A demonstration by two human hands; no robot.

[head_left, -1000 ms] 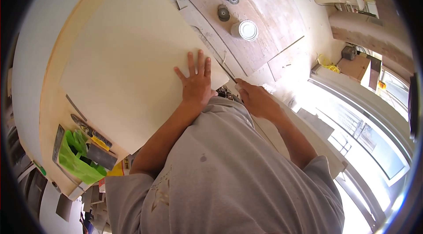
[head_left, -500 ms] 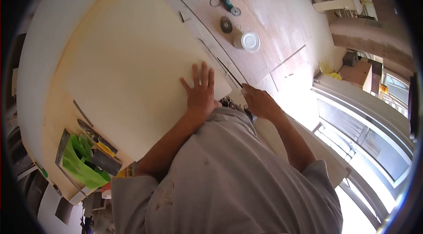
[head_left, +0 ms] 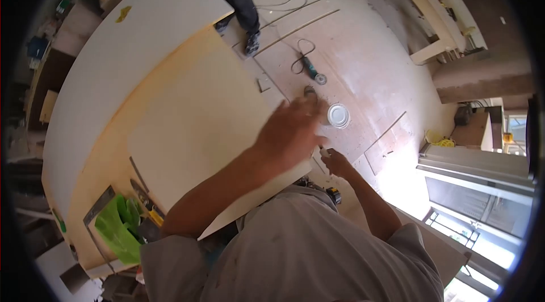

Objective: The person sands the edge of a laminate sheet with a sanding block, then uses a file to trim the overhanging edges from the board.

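My left hand (head_left: 289, 133) is raised over the right edge of the pale board (head_left: 198, 126), blurred by motion, so its finger grip cannot be made out. Close beside it, my right hand (head_left: 339, 165) is closed around the pale handle (head_left: 324, 152) of a slim tool. The tool's front part is mostly hidden behind my left hand. The board lies flat in front of my body, on a larger wooden worktop (head_left: 91, 188).
A green bag (head_left: 118, 225) and hand tools lie at the worktop's left. On the floor are an angle grinder (head_left: 313, 70), a white can (head_left: 338, 115) and a dark round object (head_left: 310, 93). Another person (head_left: 244, 1) stands beyond a large white panel (head_left: 153, 18).
My left hand has lifted off the board and moved right, towards my right hand. The view has shifted, bringing the other person's legs and hand into sight. The tool's thin dark length is now hidden.
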